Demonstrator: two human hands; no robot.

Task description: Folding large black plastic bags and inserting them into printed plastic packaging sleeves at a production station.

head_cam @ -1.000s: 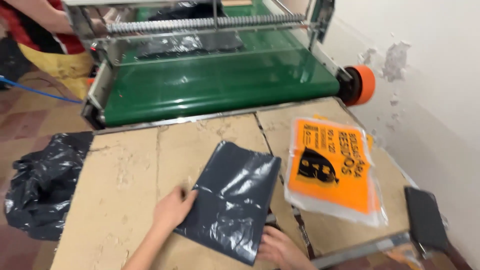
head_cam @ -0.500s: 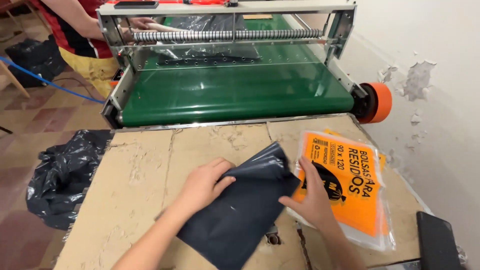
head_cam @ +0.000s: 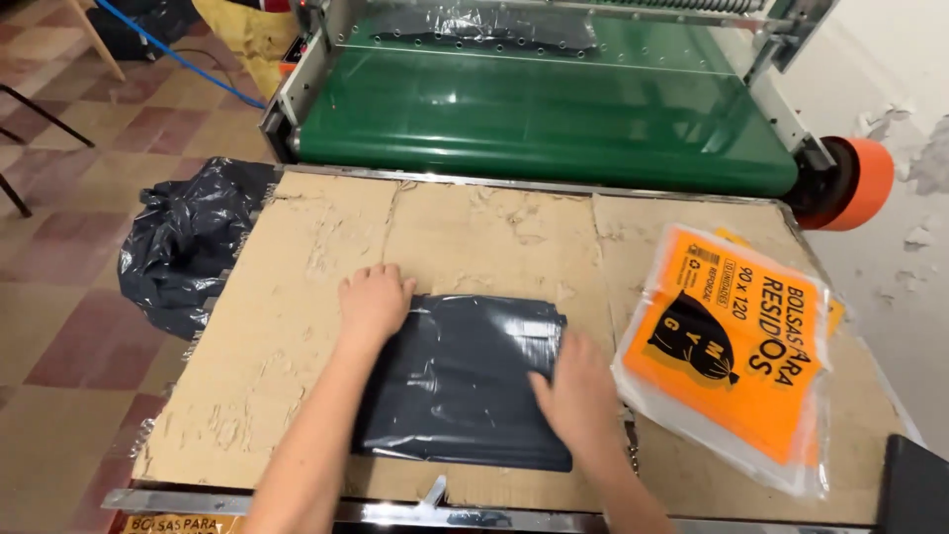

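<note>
A flat pack of folded black plastic bags [head_cam: 465,381] in clear wrap lies on the worn cardboard table top [head_cam: 435,237]. My left hand [head_cam: 374,303] rests palm down on the pack's upper left corner, fingers together and flat. Over the pack's right edge, my right hand [head_cam: 578,396] is spread flat and looks blurred. Neither hand grips anything. A stack of orange printed sleeves [head_cam: 732,346] in clear plastic lies to the right, close to my right hand.
A green conveyor belt [head_cam: 544,119] runs across the far side of the table, with an orange roller [head_cam: 858,183] at its right end. A crumpled black plastic bag [head_cam: 188,242] hangs off the table's left edge. A dark flat object [head_cam: 914,489] sits at bottom right.
The black pack was tilted and partly lifted between my hands; now it lies flat and square on the cardboard. Both hands have moved onto its top. The camera has tilted down.
</note>
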